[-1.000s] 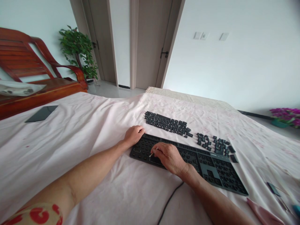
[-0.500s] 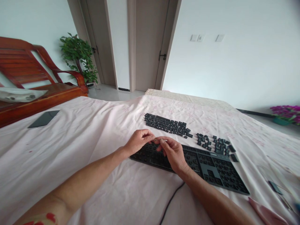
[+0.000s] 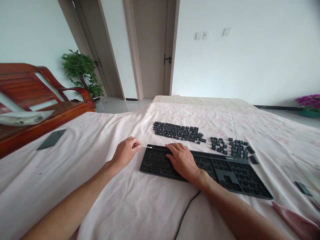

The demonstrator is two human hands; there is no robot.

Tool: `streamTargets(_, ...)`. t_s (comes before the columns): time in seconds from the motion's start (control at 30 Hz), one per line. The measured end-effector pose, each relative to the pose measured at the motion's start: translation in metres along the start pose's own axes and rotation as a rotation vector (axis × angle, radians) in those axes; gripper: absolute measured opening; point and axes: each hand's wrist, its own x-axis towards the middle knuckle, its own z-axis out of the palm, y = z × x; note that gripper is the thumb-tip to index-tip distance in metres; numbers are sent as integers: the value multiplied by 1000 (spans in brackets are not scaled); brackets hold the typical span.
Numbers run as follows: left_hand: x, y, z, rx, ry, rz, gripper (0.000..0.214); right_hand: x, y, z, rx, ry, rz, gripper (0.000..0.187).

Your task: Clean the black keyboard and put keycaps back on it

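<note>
Between the fingertips of my left hand (image 3: pixel 125 152) is a thin cotton swab (image 3: pixel 146 146), its white tip pointing right over the top left corner of the keyboard. The black keyboard (image 3: pixel 228 180) lies on the pink cloth with its keycaps off and the key sockets bare. My right hand (image 3: pixel 182 160) rests on the keyboard's left half, palm down with fingers stretched out, covering part of the sockets. Behind the keyboard lie the loose black keycaps (image 3: pixel 175 131), laid out in rows, with a second group of keycaps (image 3: pixel 237 147) farther right.
A black cable (image 3: pixel 186 213) runs from the keyboard toward me. On the far left lies a dark flat tablet or phone (image 3: pixel 52 139), near a wooden bench (image 3: pixel 30 86). At the right are a pink cloth (image 3: pixel 296 218) and a small dark object (image 3: pixel 303 188).
My hands have parted. The left has moved left with the swab; the right has let go of it and come down flat on the keyboard. The camera view has tilted slightly.
</note>
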Motion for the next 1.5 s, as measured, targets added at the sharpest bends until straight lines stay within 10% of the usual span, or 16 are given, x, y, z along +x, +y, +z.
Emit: streamTargets(1.5, -11, 29, 7, 386, -102, 337, 15, -4, -2, 5, -282, -75, -69, 31)
